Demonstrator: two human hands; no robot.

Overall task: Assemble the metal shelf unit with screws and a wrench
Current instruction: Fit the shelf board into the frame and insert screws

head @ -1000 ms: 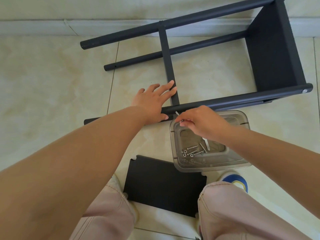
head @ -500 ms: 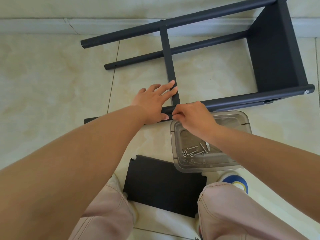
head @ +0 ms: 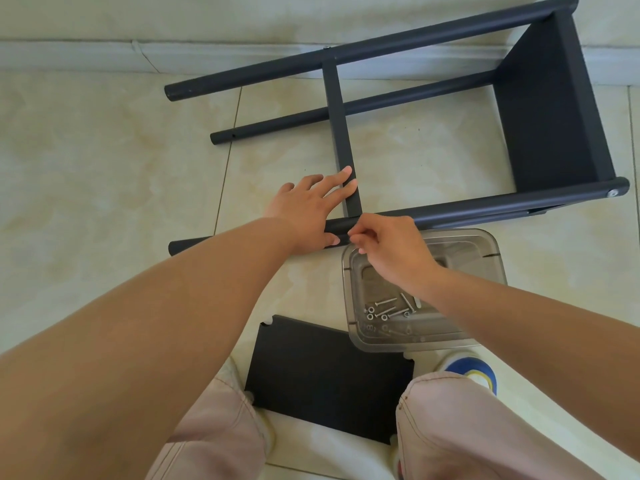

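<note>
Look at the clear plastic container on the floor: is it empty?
No, the clear plastic container holds several loose screws lying near its front end, beside the right hand's wrist.

two hands, one frame, one panel, one tub

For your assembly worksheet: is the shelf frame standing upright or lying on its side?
Lying on its side: the shelf frame has its long poles running flat along the tiled floor.

Bright, even daylight; soft shadows under arms; sharp focus; wide-angle bending at edges; no glare.
</note>
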